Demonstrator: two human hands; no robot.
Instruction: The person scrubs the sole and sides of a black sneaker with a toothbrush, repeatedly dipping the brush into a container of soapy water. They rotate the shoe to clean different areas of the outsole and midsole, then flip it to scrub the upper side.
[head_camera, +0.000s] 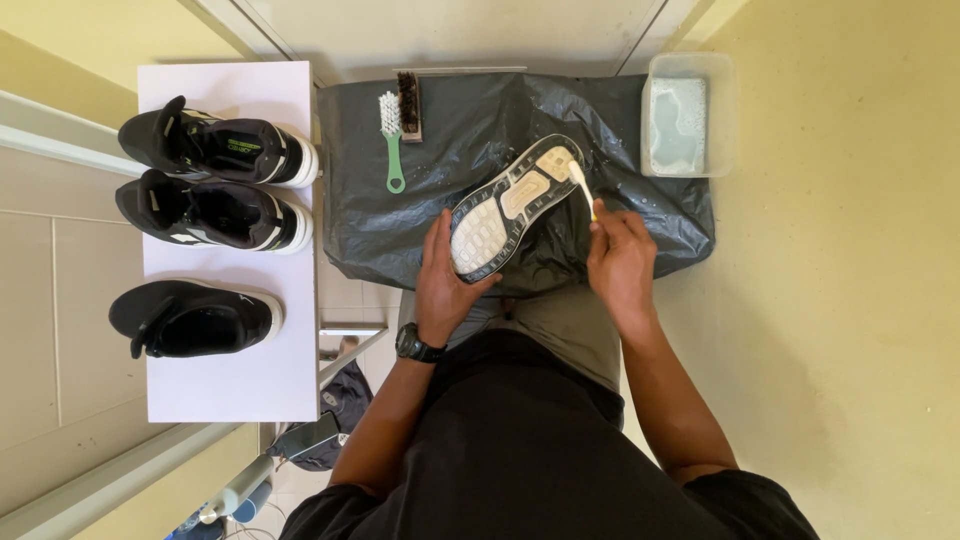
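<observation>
Right now the person crouches over a black plastic sheet (400, 240) spread on the floor, wet with drops near its middle. To the sheet's left lies a white board (240, 380) carrying three black sneakers in a column: one (215, 145) at the far end, a second (210, 212) just beside it, and a third (190, 318) set a little apart nearer the person; whether these are already cleaned I cannot tell. Off the sheet's far right corner sits a clear plastic tub (688, 70) of soapy water. Above the middle of the sheet a fourth sneaker (510, 205) is held sole up, toe pointing toward the tub. The left hand (445, 280) is clamped around its heel, while the right hand (620, 260) grips a toothbrush (580, 182) whose head touches the sole near the toe. The pale sole looks wet, so scrubbing seems well under way, though how much dirt remains is hard to judge. A green-handled scrubbing brush (392, 140) and a brown wooden brush (409, 105) lie touching each other at the sheet's far edge, untouched.
</observation>
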